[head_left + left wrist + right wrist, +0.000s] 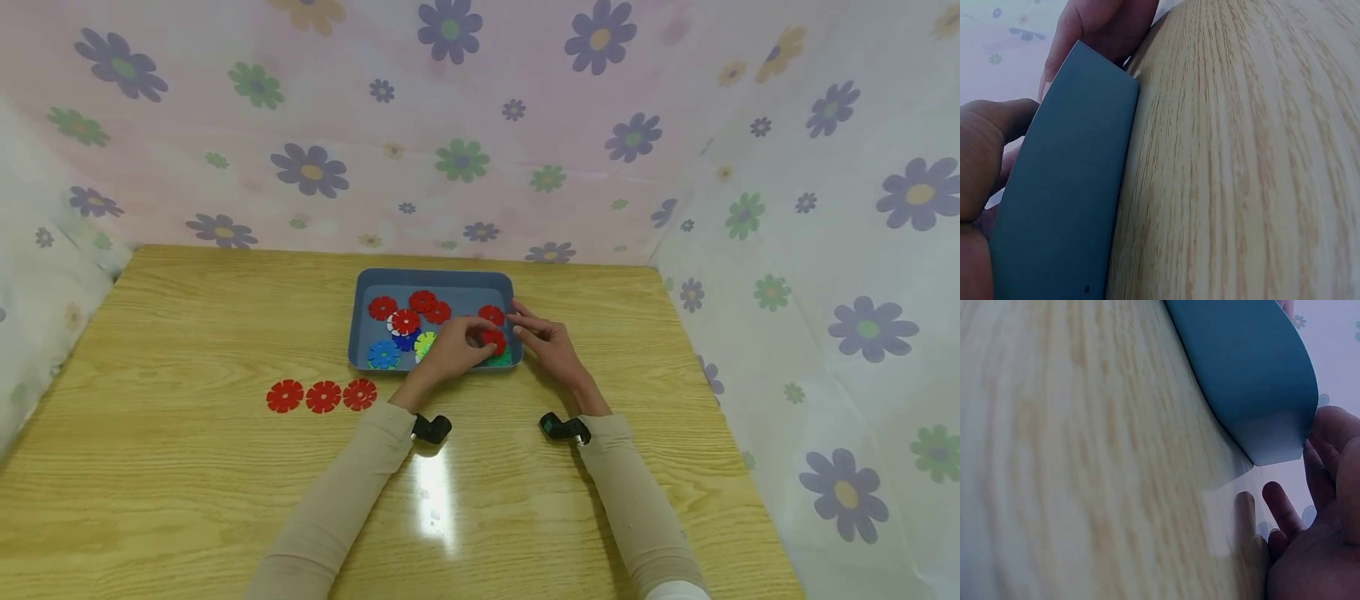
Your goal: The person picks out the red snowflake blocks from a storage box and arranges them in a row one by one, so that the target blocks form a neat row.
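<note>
A blue-grey tray [435, 278] holds flower-shaped plastic discs with notched edges. My left hand [456, 348] reaches over its front rim and pinches a red notched disc [494, 342] between thumb and fingers, above a green disc [502, 360]. Another red disc [491, 315] lies just behind it in the tray. At the tray's right rim is my right hand [557, 348], fingers extended and touching or very near the edge. In the right wrist view that hand [1316, 550] shows beside the tray's outer wall [1247, 369], holding nothing visible. The wall hides the left hand's fingertips in the left wrist view.
Three red discs [323, 397] lie in a row on the wooden table [187, 467], left of the tray's front. Several red discs [382, 308], a light-blue disc [384, 354] and a yellow-green disc [424, 344] are in the tray. Flowered cloth [405, 167] surrounds the table's back and sides.
</note>
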Tool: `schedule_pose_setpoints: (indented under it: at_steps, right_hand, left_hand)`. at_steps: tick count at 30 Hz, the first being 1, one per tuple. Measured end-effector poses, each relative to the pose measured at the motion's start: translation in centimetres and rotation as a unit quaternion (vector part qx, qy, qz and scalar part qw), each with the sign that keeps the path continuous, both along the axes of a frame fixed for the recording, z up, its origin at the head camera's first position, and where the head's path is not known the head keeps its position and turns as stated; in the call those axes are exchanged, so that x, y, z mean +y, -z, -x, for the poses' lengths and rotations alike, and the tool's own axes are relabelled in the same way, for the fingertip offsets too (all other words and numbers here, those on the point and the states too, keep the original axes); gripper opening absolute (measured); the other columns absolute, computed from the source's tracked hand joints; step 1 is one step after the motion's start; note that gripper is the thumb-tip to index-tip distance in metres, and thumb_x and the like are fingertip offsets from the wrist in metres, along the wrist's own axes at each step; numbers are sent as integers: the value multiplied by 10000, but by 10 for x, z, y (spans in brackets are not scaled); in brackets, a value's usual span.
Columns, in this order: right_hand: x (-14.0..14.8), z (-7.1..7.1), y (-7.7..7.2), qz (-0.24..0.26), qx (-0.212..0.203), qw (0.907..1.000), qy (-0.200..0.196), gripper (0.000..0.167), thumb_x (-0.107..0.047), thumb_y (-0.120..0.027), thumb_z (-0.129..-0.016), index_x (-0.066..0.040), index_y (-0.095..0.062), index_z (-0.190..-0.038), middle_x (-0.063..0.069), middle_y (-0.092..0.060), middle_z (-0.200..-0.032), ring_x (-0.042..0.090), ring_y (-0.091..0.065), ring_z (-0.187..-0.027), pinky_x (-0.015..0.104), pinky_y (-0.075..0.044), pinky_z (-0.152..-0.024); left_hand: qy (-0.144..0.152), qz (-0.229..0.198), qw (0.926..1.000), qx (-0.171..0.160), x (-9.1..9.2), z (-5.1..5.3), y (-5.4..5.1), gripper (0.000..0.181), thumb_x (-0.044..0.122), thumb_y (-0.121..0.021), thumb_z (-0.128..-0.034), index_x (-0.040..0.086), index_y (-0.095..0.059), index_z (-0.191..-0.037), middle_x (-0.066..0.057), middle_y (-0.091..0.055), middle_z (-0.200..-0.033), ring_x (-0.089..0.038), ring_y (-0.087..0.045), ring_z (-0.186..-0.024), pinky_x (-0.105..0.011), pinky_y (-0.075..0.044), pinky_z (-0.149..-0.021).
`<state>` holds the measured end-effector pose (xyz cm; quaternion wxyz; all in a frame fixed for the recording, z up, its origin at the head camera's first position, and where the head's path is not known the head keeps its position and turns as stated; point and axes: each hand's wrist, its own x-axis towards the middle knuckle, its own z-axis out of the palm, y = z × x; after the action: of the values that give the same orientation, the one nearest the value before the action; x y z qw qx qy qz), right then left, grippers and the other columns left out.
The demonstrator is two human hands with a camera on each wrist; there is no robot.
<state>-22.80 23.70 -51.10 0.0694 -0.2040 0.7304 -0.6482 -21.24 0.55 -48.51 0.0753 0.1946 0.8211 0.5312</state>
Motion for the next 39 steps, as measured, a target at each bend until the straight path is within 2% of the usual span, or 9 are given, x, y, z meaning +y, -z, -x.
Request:
schedule_pose_setpoints:
  at_steps: [4,9,15,21,24,30,35,36,39]
  right_hand:
    - [1,0,0,4,-12,10000,-12,346,-16,-532,-1045,138,-565,-1353,161,-362,-1618,238,-301,-1526,206,-436,-1079]
    - [0,0,0,-19,32,10000,-15,344,-19,-534,-1045,139,-567,-1350,151,-360,-1621,234,-302,-1526,210,-438,-1079]
    - [0,-2,-2,6,12,10000,-35,340,-15,-527,-1048,128,-571,-1353,171,-347,-1623,256,-299,-1524,198,-439,-1071]
    - [0,0,-3,19,14,10000,-39,334,-4,-521,-1047,121,-577,-1352,169,-356,-1618,249,-293,-1527,199,-434,-1076]
    - [-1,1,-3,44,2,10000,-49,334,-1,-519,-1047,122,-575,-1352,170,-357,-1617,239,-288,-1530,205,-434,-1080]
    - [-1,1,-2,16,-2,10000,-46,332,7,-522,-1043,118,-579,-1350,176,-365,-1612,244,-286,-1530,203,-444,-1068]
    - [-1,0,-2,-49,-26,10000,7,337,-11,-526,-1047,99,-582,-1360,145,-379,-1612,223,-297,-1527,209,-446,-1070]
    - [-1,0,-2,-63,-25,10000,12,337,-13,-525,-1047,97,-583,-1361,140,-381,-1612,222,-301,-1526,210,-446,-1070]
    - [0,0,-2,-121,-8,9999,56,333,-17,-530,-1047,90,-592,-1356,129,-390,-1609,212,-314,-1521,210,-448,-1069]
  left_hand:
    - [-173,-74,9998,32,1,-1,0,310,98,-736,-934,44,-714,-1238,-108,-728,-975,-168,-649,-733,-276,-546,-687]
    - [-422,75,9989,163,2,-2,-1,321,129,-721,-955,56,-706,-1267,-94,-725,-905,-189,-666,-773,-303,-551,-703]
    - [-544,-65,9983,214,3,-4,-1,334,107,-687,-975,24,-680,-1298,-116,-718,-929,-232,-671,-808,-349,-566,-743]
    - [-757,-459,9954,363,3,-7,-2,314,96,-690,-967,18,-690,-1272,-119,-705,-927,-197,-636,-709,-272,-529,-654]
    - [-817,-787,9922,518,2,-7,-3,304,102,-693,-964,32,-700,-1260,-119,-717,-955,-204,-636,-682,-262,-516,-622]
    - [-844,-1391,9833,812,-2,-9,-4,307,121,-717,-952,58,-713,-1252,-114,-745,-1081,-240,-687,-741,-295,-569,-679]
    - [-769,-1767,9772,888,-4,-13,-7,312,128,-719,-956,73,-712,-1264,-141,-733,-1171,-303,-699,-751,-291,-569,-670]
    - [-747,-1836,9765,850,-4,-17,-12,316,109,-710,-961,52,-704,-1271,-165,-727,-1177,-337,-699,-742,-326,-580,-664]
    - [-613,-2084,9733,739,-7,-27,-24,324,25,-676,-964,-37,-668,-1282,-259,-693,-1201,-290,-699,-678,-446,-596,-646]
